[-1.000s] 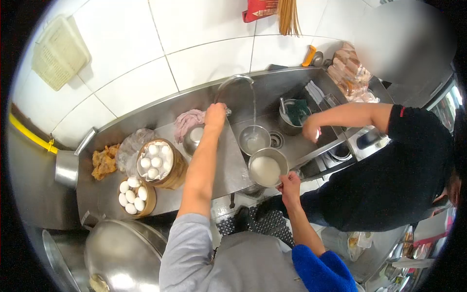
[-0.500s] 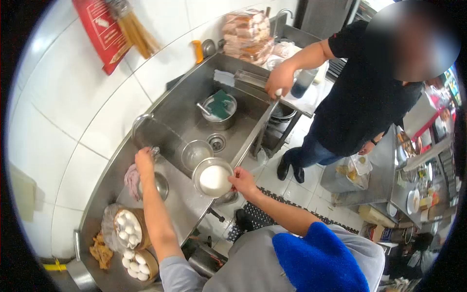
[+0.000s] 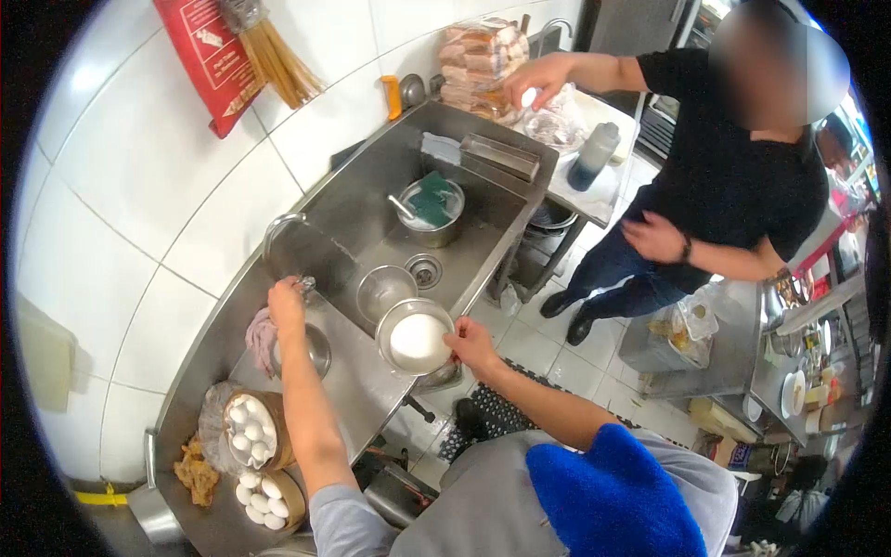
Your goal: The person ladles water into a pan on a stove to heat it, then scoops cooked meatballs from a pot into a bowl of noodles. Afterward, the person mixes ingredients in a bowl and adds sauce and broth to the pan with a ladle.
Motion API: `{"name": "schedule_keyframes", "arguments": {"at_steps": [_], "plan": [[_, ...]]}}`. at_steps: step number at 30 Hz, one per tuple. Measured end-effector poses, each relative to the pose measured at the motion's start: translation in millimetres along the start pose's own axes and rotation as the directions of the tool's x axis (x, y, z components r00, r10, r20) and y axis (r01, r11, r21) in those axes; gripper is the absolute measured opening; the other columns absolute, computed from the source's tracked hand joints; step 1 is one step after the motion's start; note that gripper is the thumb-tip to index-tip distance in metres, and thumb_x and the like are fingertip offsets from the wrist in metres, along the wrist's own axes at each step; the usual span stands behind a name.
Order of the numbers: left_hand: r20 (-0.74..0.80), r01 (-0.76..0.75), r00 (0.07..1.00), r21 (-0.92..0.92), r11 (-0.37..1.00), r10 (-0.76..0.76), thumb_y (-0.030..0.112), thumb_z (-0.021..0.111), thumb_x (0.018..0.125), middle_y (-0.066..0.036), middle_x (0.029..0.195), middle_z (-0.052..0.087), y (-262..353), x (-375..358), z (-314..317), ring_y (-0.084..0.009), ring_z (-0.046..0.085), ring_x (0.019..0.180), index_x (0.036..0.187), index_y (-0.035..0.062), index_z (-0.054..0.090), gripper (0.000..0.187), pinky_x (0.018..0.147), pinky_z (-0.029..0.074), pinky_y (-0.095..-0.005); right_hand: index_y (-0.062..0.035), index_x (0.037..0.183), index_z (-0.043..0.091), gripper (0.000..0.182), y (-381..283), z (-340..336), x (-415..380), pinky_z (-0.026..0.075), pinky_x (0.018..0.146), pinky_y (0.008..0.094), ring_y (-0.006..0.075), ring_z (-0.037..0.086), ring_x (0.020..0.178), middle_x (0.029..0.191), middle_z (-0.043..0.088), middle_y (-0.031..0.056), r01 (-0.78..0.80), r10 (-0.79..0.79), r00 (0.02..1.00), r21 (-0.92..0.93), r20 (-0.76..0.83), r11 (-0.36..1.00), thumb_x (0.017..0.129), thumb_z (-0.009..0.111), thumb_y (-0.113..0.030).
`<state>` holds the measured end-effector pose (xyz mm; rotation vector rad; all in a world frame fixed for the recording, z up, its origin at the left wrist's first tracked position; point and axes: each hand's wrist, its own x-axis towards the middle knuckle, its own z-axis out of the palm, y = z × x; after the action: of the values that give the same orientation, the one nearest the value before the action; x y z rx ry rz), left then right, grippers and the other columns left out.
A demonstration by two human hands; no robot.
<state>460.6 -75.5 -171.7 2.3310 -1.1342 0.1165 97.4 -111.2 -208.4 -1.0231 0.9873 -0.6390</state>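
Note:
My right hand [image 3: 471, 347] grips the rim of a metal bowl [image 3: 386, 356] with smooth white contents, held at the sink's near edge. Partly beneath it, a second round bowl [image 3: 376, 295] sits in the sink basin. My left hand [image 3: 287, 302] is closed on a small shiny tap handle [image 3: 307, 284], below the curved tap spout [image 3: 283, 221]. A thin stream of water crosses toward the basin. Beside my left wrist lie a pink cloth [image 3: 261, 340] and a metal bowl [image 3: 317, 351], partly hidden by my forearm.
Farther into the sink stands a pot [image 3: 436, 229] with a green scouring pad. Two containers of eggs [image 3: 251, 432] are at lower left. Across the sink, a person [image 3: 742, 176] in black holds a small white object near stacked packages [image 3: 473, 65]. A dark bottle [image 3: 591, 158] stands there.
The other person's raised hand has moved from the sink edge toward the packages, and their lower hand has come up to the waist. My hands keep about the same hold.

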Motion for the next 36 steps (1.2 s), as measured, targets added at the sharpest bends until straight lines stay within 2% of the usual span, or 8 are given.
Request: {"name": "schedule_keyframes", "arguments": {"at_steps": [3, 11, 15, 17, 20, 29, 35, 36], "plan": [[0.021, 0.05, 0.999, -0.023, 0.999, -0.049, 0.015, 0.062, 0.076, -0.023, 0.085, 0.065, 12, -1, -9, -0.0373, 0.063, 0.084, 0.093, 0.0046, 0.07, 0.022, 0.077, 0.048, -0.0434, -0.0062, 0.073, 0.043, 0.018, -5, 1, -3, 0.041, 0.037, 0.0253, 0.014, 0.055, 0.044, 0.058, 0.052, 0.0043, 0.004, -0.004, 1.0, 0.045, 0.001, 0.999, 0.081, 0.06, -0.007], [-0.005, -0.038, 0.999, -0.021, 0.999, 0.038, 0.018, 0.06, 0.075, -0.023, 0.083, 0.064, 14, -4, -12, -0.04, 0.061, 0.082, 0.091, 0.004, 0.069, 0.023, 0.074, 0.046, -0.0454, -0.007, 0.075, 0.043, 0.017, 1, 2, -2, 0.041, 0.037, 0.025, 0.0124, 0.055, 0.044, 0.059, 0.051, 0.003, 0.018, -0.018, 1.0, -0.04, -0.002, 0.999, 0.082, 0.059, -0.009], [0.078, -0.004, 0.997, 0.029, 1.0, 0.002, 0.014, 0.06, 0.075, -0.024, 0.085, 0.064, 4, 4, -5, -0.0403, 0.061, 0.083, 0.092, 0.0032, 0.069, 0.022, 0.075, 0.046, -0.0453, -0.0089, 0.074, 0.044, 0.02, -3, 1, -2, 0.039, 0.037, 0.0232, 0.0094, 0.051, 0.045, 0.06, 0.052, 0.0015, 0.001, -0.001, 1.0, -0.015, -0.002, 1.0, 0.083, 0.061, -0.011], [0.006, -0.034, 0.999, 0.008, 0.999, 0.034, 0.013, 0.061, 0.075, -0.024, 0.086, 0.064, 7, 0, -6, -0.0401, 0.061, 0.084, 0.092, 0.0021, 0.069, 0.022, 0.076, 0.047, -0.0452, -0.0089, 0.074, 0.044, 0.02, 1, 2, -1, 0.037, 0.037, 0.0232, 0.0091, 0.05, 0.045, 0.059, 0.051, 0.0012, 0.038, -0.038, 0.999, -0.024, -0.013, 0.999, 0.083, 0.061, -0.011], [0.045, 0.026, 0.999, 0.008, 1.0, -0.026, 0.013, 0.062, 0.075, -0.023, 0.087, 0.065, 5, 2, -5, -0.0392, 0.062, 0.085, 0.093, 0.0017, 0.069, 0.023, 0.076, 0.047, -0.0445, -0.0084, 0.074, 0.043, 0.02, 3, -1, -1, 0.038, 0.038, 0.0241, 0.0097, 0.051, 0.045, 0.059, 0.051, 0.0012, 0.057, -0.057, 0.998, -0.031, -0.008, 0.998, 0.082, 0.061, -0.012], [-0.003, -0.084, 0.996, 0.01, 0.996, 0.084, 0.007, 0.064, 0.073, -0.023, 0.085, 0.065, 1, 0, -5, -0.0386, 0.062, 0.084, 0.094, 0.0009, 0.068, 0.022, 0.076, 0.047, -0.0434, -0.0076, 0.075, 0.043, 0.018, 5, 1, 1, 0.04, 0.039, 0.0235, 0.0102, 0.051, 0.045, 0.058, 0.051, 0.0017, 0.064, -0.064, 0.998, 0.019, 0.027, 0.998, 0.082, 0.059, -0.01], [0.102, -0.004, 0.995, 0.009, 1.0, 0.003, 0.012, 0.059, 0.074, -0.024, 0.085, 0.063, 23, -3, -22, -0.0405, 0.06, 0.083, 0.091, 0.0025, 0.068, 0.022, 0.075, 0.047, -0.0437, -0.0069, 0.076, 0.047, 0.014, 19, 6, 21, 0.042, 0.038, 0.0246, 0.01, 0.052, 0.046, 0.061, 0.051, 0.0017, 0.075, -0.081, 0.995, -0.102, -0.053, 0.992, 0.08, 0.06, -0.007], [0.088, -0.02, 0.996, -0.055, 0.998, 0.025, 0.013, 0.058, 0.074, -0.024, 0.084, 0.063, 26, -5, -23, -0.0392, 0.061, 0.082, 0.089, 0.0012, 0.067, 0.021, 0.073, 0.046, -0.044, -0.0066, 0.076, 0.047, 0.014, 21, 8, 27, 0.042, 0.038, 0.0251, 0.0109, 0.052, 0.046, 0.061, 0.051, 0.0021, 0.086, -0.095, 0.992, -0.108, -0.079, 0.99, 0.08, 0.06, -0.006]]}}
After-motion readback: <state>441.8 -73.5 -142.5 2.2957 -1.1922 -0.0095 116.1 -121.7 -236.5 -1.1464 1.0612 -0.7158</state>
